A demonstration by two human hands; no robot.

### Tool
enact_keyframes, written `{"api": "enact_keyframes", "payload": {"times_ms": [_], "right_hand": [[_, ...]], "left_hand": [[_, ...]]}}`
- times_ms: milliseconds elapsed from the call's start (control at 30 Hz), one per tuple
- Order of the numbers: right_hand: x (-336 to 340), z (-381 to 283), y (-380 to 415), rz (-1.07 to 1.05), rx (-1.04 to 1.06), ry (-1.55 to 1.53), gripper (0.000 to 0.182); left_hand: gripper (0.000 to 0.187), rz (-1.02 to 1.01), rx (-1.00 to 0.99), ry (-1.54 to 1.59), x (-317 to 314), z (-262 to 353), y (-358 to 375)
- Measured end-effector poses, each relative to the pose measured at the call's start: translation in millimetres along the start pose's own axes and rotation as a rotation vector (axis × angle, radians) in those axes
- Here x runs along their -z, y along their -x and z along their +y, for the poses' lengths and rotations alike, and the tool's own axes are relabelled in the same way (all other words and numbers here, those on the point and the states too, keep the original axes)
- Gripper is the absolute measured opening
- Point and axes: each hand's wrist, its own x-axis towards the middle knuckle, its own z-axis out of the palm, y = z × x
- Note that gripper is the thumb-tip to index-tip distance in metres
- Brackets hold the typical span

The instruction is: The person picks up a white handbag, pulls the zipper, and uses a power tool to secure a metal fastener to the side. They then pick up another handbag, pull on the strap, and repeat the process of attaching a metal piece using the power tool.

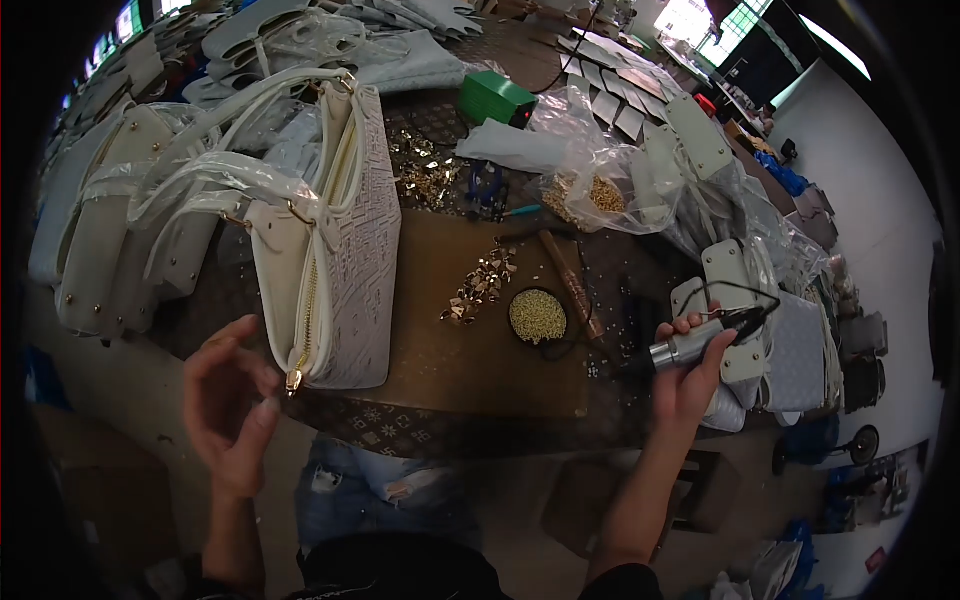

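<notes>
My left hand (225, 405) is open, its fingers curved and apart, just left of the lower end of a white handbag (365, 250). The bag stands on the table with its textured side facing right, and its gold zipper ends in a pull (293, 381) near my fingertips. My right hand (692, 380) is closed around a silver, corded electric screwdriver (684, 347), whose body points left. Between my hands lie loose gold metal fittings (480, 288), a round dish of small gold pieces (538, 316) and a brown-handled hammer (570, 282).
A brown board (430, 375) lies under the bag and small parts. More white bags (105, 235) crowd the left, and others wrapped in plastic (790, 340) the right. Behind are a green box (496, 98), a gold hardware pile (425, 172) and a clear bag of gold parts (606, 196).
</notes>
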Motion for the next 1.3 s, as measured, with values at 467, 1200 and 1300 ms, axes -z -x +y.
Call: {"api": "enact_keyframes", "payload": {"times_ms": [467, 1200, 1300], "right_hand": [[-19, 83, 17, 0.219, 0.37, 0.207, 0.045], [-13, 73, 7, 0.108, 0.289, 0.035, 0.039], [-13, 72, 10, 0.088, 0.221, -0.066, 0.035]], "left_hand": [[0.044, 0.207, 0.352, 0.093, -37, -57, 73], [0.017, -0.328, 0.265, -0.153, -88, -64, 92], [0.023, -0.371, 0.279, -0.089, -123, -66, 69]]}}
